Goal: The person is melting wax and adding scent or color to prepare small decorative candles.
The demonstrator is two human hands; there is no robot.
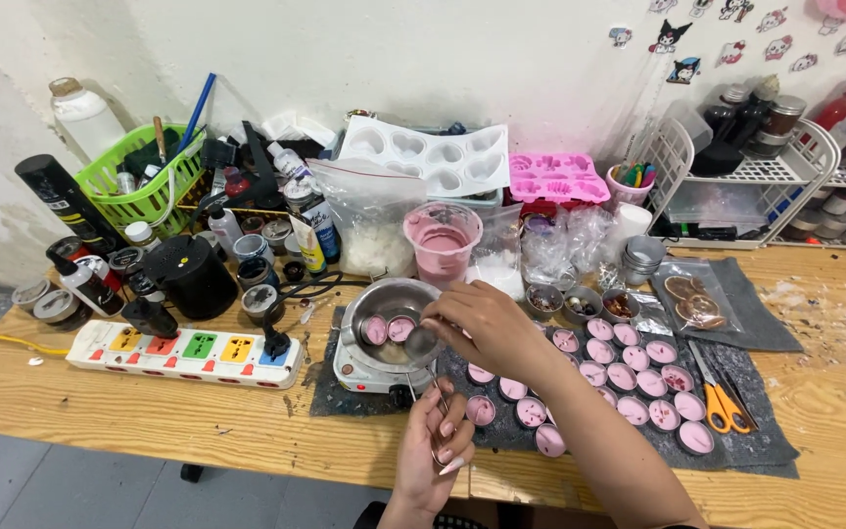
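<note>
My right hand [482, 325] reaches over the rim of a metal bowl [372, 298] and pinches a small metal tealight cup [421, 341] at the bowl's right edge. Two cups of pink wax [387, 329] lie inside the bowl, which stands on a small white hot plate [364, 377]. My left hand [431, 449] hovers at the table's front edge, shut on thin metal tweezers [440, 398] that point up toward the bowl. Several tealight cups filled with pink wax [629, 377] sit in rows on a dark felt mat [766, 446] to the right of my right forearm.
A white power strip [188, 351] lies left of the hot plate, behind it a black pot [193, 276] and a green basket [139, 181]. A pink-stained plastic cup [441, 240], white mould [433, 157] and pink mould [558, 176] stand behind. Orange scissors [722, 402] lie right, a white rack [746, 186] beyond.
</note>
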